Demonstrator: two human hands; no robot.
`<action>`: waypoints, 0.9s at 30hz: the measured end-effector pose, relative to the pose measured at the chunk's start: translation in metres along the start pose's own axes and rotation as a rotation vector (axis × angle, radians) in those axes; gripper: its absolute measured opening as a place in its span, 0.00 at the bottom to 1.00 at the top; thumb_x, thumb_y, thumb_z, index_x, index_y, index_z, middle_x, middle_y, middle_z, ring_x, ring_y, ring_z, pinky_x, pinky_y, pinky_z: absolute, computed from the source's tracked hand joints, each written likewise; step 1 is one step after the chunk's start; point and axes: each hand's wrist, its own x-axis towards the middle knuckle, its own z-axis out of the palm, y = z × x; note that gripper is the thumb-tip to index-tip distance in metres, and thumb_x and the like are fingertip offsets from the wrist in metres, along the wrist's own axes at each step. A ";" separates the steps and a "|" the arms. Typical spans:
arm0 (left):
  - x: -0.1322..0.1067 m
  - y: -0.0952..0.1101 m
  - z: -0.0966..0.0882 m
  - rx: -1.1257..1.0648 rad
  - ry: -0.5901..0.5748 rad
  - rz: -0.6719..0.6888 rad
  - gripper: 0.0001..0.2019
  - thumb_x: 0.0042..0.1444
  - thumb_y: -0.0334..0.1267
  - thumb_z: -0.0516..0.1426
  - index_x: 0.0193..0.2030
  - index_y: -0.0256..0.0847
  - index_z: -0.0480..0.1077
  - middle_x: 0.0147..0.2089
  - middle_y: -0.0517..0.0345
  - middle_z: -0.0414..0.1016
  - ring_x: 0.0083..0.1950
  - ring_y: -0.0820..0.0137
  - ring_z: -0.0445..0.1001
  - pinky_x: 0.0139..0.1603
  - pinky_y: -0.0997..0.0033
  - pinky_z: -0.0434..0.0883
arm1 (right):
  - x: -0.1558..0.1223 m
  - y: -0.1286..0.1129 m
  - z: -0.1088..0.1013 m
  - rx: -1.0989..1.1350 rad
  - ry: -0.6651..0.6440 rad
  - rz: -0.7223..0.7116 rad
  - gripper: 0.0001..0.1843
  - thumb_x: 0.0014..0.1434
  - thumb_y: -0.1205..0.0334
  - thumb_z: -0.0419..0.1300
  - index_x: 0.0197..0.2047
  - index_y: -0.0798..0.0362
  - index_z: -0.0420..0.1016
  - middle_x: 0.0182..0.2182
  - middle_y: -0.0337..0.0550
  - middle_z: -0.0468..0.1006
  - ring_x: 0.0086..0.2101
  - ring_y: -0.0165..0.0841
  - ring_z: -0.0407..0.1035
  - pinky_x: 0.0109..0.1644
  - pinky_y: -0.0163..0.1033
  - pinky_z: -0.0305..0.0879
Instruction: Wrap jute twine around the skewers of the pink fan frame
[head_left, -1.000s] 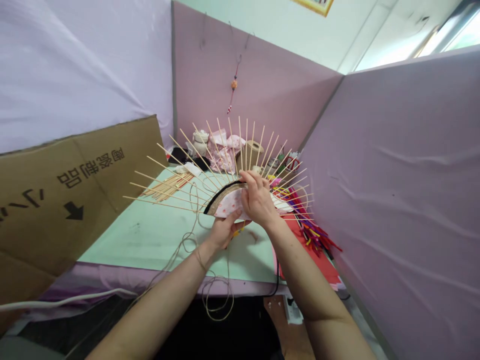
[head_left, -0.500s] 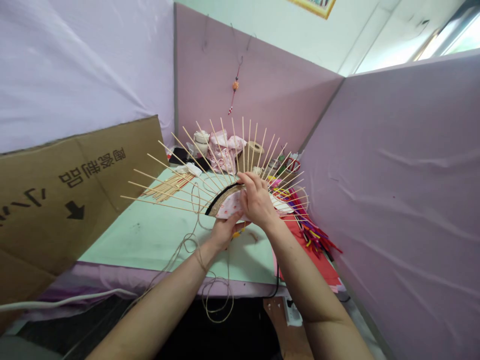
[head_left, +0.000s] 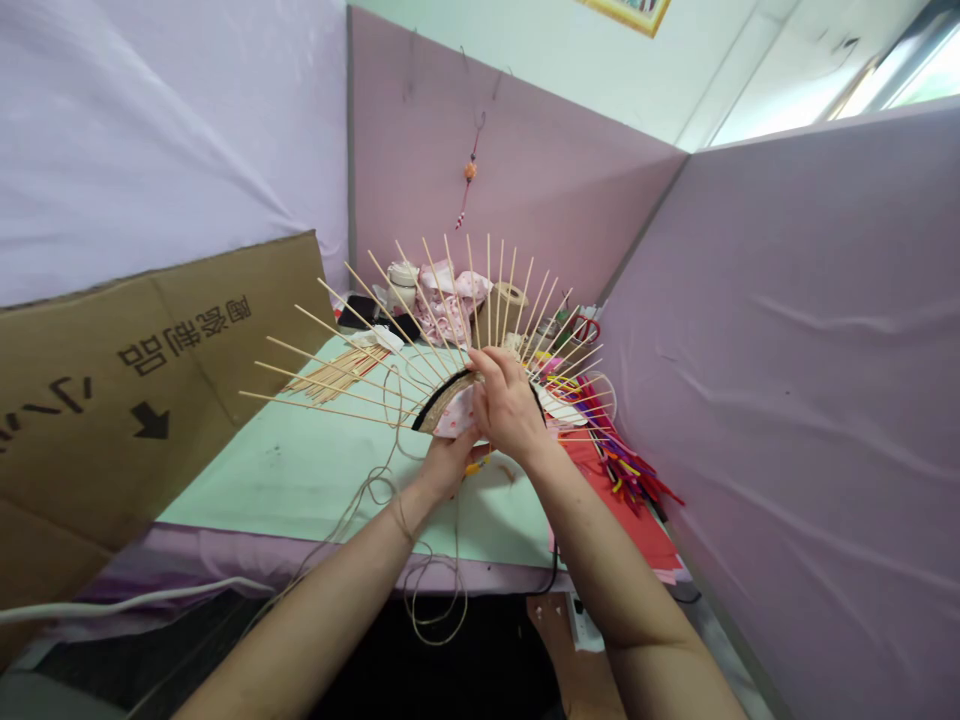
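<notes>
A half-round piece (head_left: pixel 454 415) with a white, pink-dotted middle, a tan cord band and a black outer edge is held above the table. Several thin wooden sticks (head_left: pixel 360 325) fan out from its curved edge. My left hand (head_left: pixel 448 462) grips the piece at its lower side, thumb on the front. Over the front and the top edge lies my right hand (head_left: pixel 510 405), its fingers bent against the black rim near the stick bases. Thin twine (head_left: pixel 379 480) hangs in loose loops beside my left forearm. Something small and yellow (head_left: pixel 477 465) shows beneath the piece.
Loose sticks (head_left: pixel 337 372) lie at the left of the green tabletop (head_left: pixel 300 470). Coloured pipe cleaners (head_left: pixel 622 465) rest on red sheets (head_left: pixel 600 500) at the right. A twine roll (head_left: pixel 510 297), cloth (head_left: pixel 446 310) and jar (head_left: pixel 403 285) stand behind. Cardboard (head_left: pixel 165 400) leans at the left.
My right hand has shifted slightly left along the curved edge, uncovering some of the black rim on its right. My left hand stays in nearly the same place.
</notes>
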 end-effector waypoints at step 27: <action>0.011 0.022 -0.004 -0.220 0.308 0.273 0.19 0.42 0.38 0.69 0.44 0.46 0.74 0.47 0.58 0.79 0.46 0.67 0.78 0.49 0.59 0.77 | -0.122 0.072 -0.021 -0.352 -0.466 1.106 0.27 0.57 0.49 0.61 0.50 0.66 0.74 0.46 0.67 0.77 0.49 0.49 0.71 0.52 0.44 0.62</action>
